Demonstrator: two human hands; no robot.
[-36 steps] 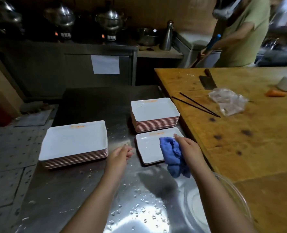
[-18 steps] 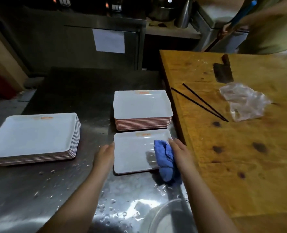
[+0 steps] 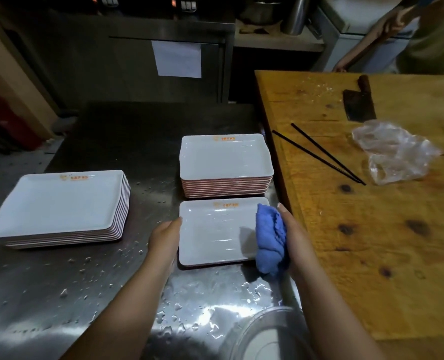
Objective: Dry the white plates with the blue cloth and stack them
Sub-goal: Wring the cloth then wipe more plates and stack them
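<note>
Head view: right hand [image 3: 295, 240] fingers grip blue cloth [image 3: 270, 242] at plate [image 3: 213, 232] edge; left hand [image 3: 165, 240] fingers straight.

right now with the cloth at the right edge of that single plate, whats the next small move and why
Probably sweep the blue cloth, held by the right hand, leftward across the single plate. Its surface still looks streaked and wet, the cloth sits only at its right rim, and the left hand steadies its left edge.

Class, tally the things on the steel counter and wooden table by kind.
Plate stacks: 2
Single plate: 1
Blue cloth: 1
Chopsticks: 2
Cleaver: 1
Plastic bag: 1
Clear bowl: 1
Total: 9
</note>
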